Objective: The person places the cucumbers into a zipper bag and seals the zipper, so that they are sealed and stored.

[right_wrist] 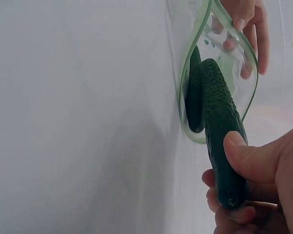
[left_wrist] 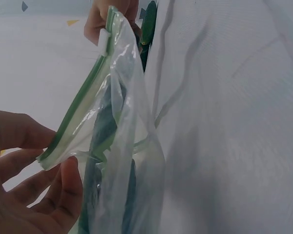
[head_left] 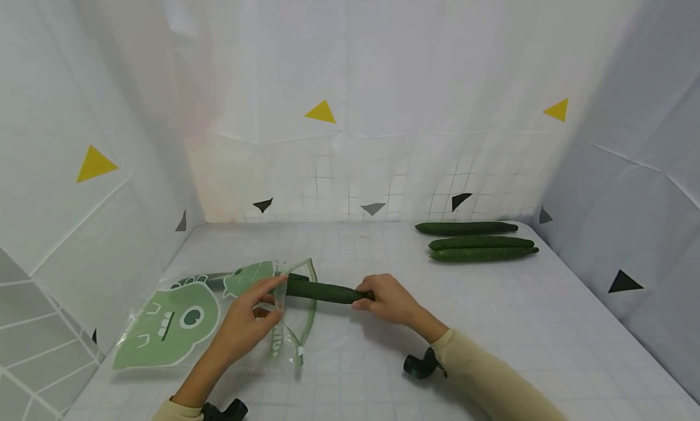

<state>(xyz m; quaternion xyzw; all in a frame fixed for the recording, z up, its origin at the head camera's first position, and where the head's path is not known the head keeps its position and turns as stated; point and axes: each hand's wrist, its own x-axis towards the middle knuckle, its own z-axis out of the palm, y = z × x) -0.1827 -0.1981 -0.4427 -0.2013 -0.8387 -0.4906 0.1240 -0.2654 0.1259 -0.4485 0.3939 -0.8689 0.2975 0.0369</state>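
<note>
A clear zip bag [head_left: 186, 339] with a green cartoon print lies on its side at the left of the table, its green-edged mouth toward the right. My left hand [head_left: 246, 321] pinches the rim of that mouth; the zip edge [left_wrist: 71, 114] runs between thumb and fingers in the left wrist view. By its near end my right hand [head_left: 387, 297] grips a dark green cucumber [head_left: 328, 292]. The cucumber's far end is inside the bag's open mouth. Another cucumber [right_wrist: 194, 95] lies within the bag beside it, partly hidden.
At the table's back right lie a single cucumber [head_left: 466, 228] and, in front of it, a touching pair of cucumbers [head_left: 481, 254]. White sheets with yellow and black triangles enclose the back and sides. A black wrist camera [head_left: 420, 365] sits below the right sleeve.
</note>
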